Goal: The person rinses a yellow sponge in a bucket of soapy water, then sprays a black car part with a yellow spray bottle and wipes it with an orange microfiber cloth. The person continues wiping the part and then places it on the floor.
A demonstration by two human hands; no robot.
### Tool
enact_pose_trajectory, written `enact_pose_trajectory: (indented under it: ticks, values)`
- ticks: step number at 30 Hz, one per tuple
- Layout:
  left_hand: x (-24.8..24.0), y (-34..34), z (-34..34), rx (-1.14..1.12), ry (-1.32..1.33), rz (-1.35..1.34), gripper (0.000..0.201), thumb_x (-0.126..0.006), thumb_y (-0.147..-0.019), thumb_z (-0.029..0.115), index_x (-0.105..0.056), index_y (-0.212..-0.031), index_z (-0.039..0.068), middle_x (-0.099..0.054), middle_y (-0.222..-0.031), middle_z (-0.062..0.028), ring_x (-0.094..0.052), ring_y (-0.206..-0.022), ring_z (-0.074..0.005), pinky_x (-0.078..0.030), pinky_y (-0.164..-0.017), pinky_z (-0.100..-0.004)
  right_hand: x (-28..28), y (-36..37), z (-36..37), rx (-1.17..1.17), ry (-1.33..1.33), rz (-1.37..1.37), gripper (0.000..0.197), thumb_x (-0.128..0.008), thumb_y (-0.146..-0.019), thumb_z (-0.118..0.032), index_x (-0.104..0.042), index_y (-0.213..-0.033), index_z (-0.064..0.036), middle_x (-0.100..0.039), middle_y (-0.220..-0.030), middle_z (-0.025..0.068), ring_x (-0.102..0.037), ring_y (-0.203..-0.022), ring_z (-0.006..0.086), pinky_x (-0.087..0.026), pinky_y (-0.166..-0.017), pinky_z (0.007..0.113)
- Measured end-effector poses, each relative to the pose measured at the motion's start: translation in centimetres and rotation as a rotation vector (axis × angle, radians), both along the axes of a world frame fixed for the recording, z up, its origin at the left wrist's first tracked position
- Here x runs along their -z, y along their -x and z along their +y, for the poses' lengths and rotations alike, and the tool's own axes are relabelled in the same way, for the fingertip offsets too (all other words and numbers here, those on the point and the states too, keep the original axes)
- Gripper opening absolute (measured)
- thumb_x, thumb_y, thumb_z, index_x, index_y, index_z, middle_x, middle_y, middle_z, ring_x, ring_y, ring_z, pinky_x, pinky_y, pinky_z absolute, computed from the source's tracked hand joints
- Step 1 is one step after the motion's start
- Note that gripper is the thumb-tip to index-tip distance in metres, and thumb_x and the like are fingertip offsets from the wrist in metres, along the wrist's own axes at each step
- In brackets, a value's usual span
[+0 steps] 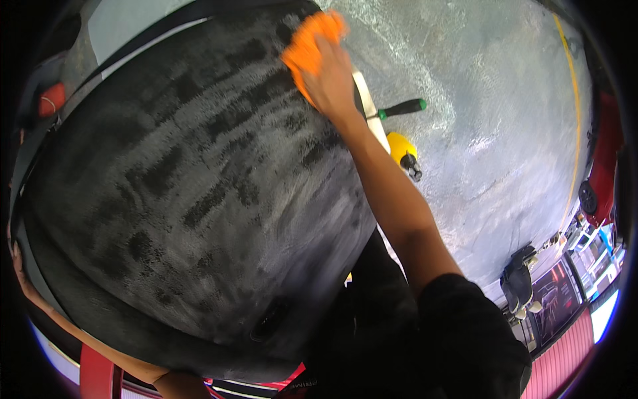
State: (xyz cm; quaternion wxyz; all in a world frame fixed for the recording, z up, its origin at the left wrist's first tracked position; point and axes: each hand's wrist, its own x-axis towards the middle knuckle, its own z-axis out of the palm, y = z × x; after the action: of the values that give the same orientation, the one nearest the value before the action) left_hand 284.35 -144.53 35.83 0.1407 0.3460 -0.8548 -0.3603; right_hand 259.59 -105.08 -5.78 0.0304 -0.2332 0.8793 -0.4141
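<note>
A large black panel [219,179], lightly grained and streaked with pale, patchy smears, takes up most of the view. Near its far right corner, my right hand [332,80] presses a bunched orange cloth [312,46] against the surface; hand and cloth are slightly blurred. My left forearm runs along the panel's near left rim, and my left hand [20,263] grips the edge at the far left, its fingers mostly hidden. An oval recess [269,319] shows close to the panel's near edge.
Right of the panel are a green-and-black handled screwdriver [402,108] and a yellow bottle with a black nozzle [402,149]. Grey floor [492,133] with a yellow line [577,113] stretches beyond. A red car [601,179] stands far right; a dark bundle [518,282] lies below it.
</note>
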Motion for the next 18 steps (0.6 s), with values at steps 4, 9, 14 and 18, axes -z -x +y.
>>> enact_pose_trajectory:
  ticks: [4,9,14,18]
  values:
    - [-0.9,-1.4,0.1,-0.036,-0.005,0.006,0.054,-0.037,-0.103,0.022,-0.038,-0.154,0.006,-0.053,-0.145,-0.0026,-0.048,-0.138,-0.0115,-0.033,-0.116,-0.0292,0.2,-2.5,4.3,-0.004,-0.073,-0.206,0.064,-0.073,-0.082,-0.02,-0.053,-0.14,0.0011,-0.059,-0.129,0.0242,-0.053,-0.122,0.041,-0.041,-0.107,0.05]
    - [0.2,-1.6,0.4,-0.057,-0.021,-0.014,0.053,-0.037,-0.103,0.022,-0.039,-0.153,0.005,-0.053,-0.145,-0.0029,-0.048,-0.138,-0.0119,-0.033,-0.116,-0.0293,0.0,7.7,-7.7,0.027,0.015,0.013,0.054,-0.068,-0.085,-0.021,-0.057,-0.134,0.0007,-0.063,-0.126,0.0231,-0.056,-0.119,0.0423,-0.042,-0.103,0.05]
    - [-0.3,-0.6,0.1,-0.085,-0.022,0.012,0.053,-0.037,-0.103,0.022,-0.04,-0.152,0.005,-0.053,-0.145,-0.0033,-0.048,-0.137,-0.0124,-0.033,-0.116,-0.0293,5.4,3.2,1.8,0.071,0.057,0.006,0.057,-0.069,-0.086,-0.02,-0.056,-0.138,-0.0017,-0.063,-0.128,0.0239,-0.055,-0.121,0.0449,-0.042,-0.106,0.05]
    - [-1.1,-1.2,-0.4,-0.1,-0.001,0.018,0.052,-0.038,-0.103,0.023,-0.041,-0.152,0.005,-0.053,-0.145,-0.0035,-0.048,-0.137,-0.0128,-0.033,-0.116,-0.0293,4.6,3.3,2.4,0.026,-0.021,-0.356,0.065,-0.068,-0.087,-0.021,-0.049,-0.146,-0.0041,-0.062,-0.129,0.025,-0.054,-0.124,0.0445,-0.042,-0.108,0.052]
